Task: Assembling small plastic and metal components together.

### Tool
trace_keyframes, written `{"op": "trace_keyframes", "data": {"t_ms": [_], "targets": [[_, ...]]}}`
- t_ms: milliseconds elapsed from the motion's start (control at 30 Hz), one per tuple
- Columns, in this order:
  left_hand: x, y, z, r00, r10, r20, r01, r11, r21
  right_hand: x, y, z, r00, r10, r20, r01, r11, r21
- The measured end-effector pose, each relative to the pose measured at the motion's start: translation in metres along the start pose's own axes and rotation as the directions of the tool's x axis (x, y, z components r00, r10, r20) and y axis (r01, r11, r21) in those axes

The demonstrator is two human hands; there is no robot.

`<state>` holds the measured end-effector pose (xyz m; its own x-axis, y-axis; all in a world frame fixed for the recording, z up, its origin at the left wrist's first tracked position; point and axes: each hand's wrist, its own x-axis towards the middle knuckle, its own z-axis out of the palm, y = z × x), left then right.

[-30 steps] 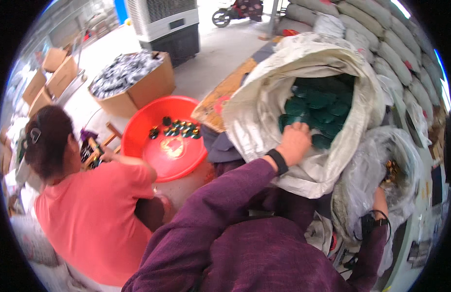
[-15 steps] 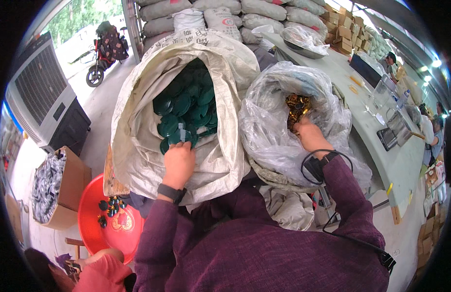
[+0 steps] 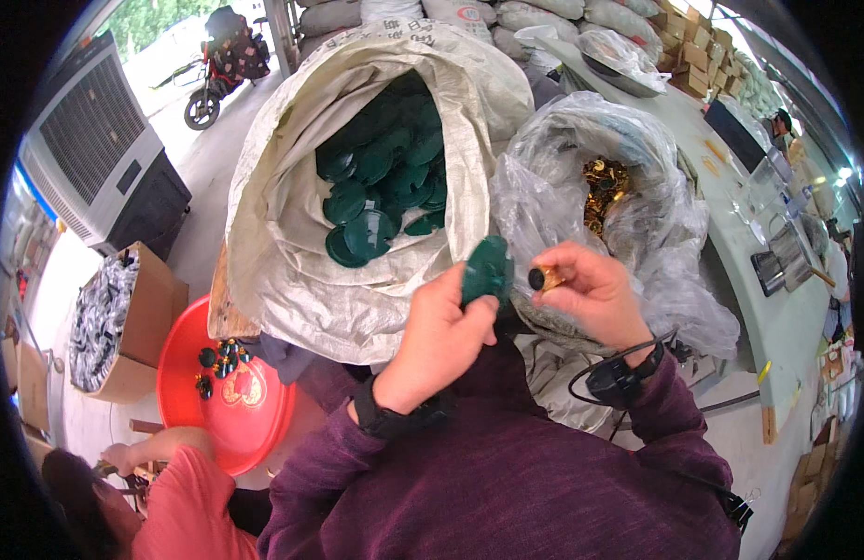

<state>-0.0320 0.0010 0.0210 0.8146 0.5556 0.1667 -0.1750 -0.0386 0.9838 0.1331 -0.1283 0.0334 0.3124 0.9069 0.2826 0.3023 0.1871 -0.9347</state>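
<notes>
Between the two bags, my left hand [image 3: 448, 329] grips a dark green round plastic disc [image 3: 486, 271] by its edge, thumb over the near side. Close beside it, my right hand [image 3: 595, 291] pinches a small gold piece with a black round end [image 3: 541, 278], which points toward the disc. The two pieces are apart. A white woven sack [image 3: 292, 280] on the left gapes wide, with many green discs [image 3: 385, 187] inside. In the clear plastic bag [image 3: 535, 177] to the right lie shiny gold pieces [image 3: 600, 191].
A red basin [image 3: 273, 411] with several black-and-gold pieces stands at lower left, next to a person in a red top [image 3: 189, 504]. Behind it are a carton [image 3: 152, 308] and an air cooler [image 3: 101, 140]. A long table [image 3: 731, 233] runs along the right; stacked sacks [image 3: 535, 21] fill the back.
Both hands have come out of the bags and drawn together, the left with a green disc, the right with a gold piece. The person at lower left has stretched out an arm.
</notes>
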Motion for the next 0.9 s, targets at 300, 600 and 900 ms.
{"op": "trace_keyframes", "data": {"t_ms": [300,600,900], "targets": [[-0.007,-0.018,0.010,0.991,0.128,-0.038,-0.119,0.977,0.179,0.002,0.000,0.020,0.974,-0.203,0.104,0.226,0.917,-0.329],[-0.009,-0.026,0.007,0.991,0.119,-0.066,-0.097,0.958,0.270,0.005,-0.001,0.034,0.893,-0.383,0.236,0.436,0.602,-0.669],[-0.016,-0.006,0.001,0.971,-0.172,-0.163,0.200,0.964,0.177,0.022,0.013,0.038,0.778,-0.442,0.447,0.626,0.480,-0.614]]}}
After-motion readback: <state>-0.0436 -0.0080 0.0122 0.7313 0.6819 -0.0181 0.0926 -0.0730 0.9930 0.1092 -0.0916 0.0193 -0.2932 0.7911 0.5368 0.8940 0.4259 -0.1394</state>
